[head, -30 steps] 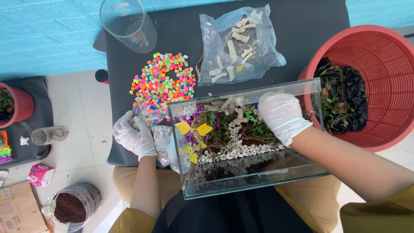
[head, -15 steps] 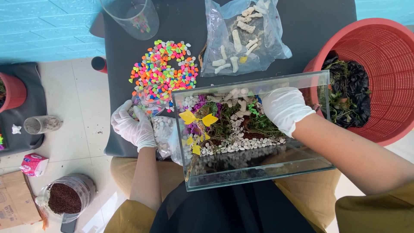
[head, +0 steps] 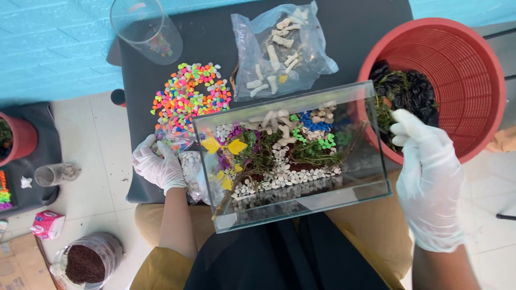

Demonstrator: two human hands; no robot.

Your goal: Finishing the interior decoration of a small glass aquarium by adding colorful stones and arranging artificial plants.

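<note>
A rectangular glass tank [head: 376,185] rests on the black table, filled with white pebbles, coloured gravel, small green plants, twigs and yellow shapes. My left hand [head: 157,165], in a white glove, lies on a clear bag of small stones [head: 192,171] just left of the tank. My right hand [head: 428,177], also gloved, hovers to the right of the tank with its fingers apart and nothing in it, next to the red basket [head: 467,75] of dark leafy matter.
A heap of neon pebbles [head: 188,96] lies on the black table [head: 355,27] beside a clear plastic cup [head: 145,29] and a bag of white pieces [head: 279,45]. On the floor at left are a jar of brown grains [head: 86,263], a small glass [head: 54,174] and a red pot [head: 19,137].
My right hand has come out of the tank and moved right, beside the red basket. My left hand has stayed on the stone bag.
</note>
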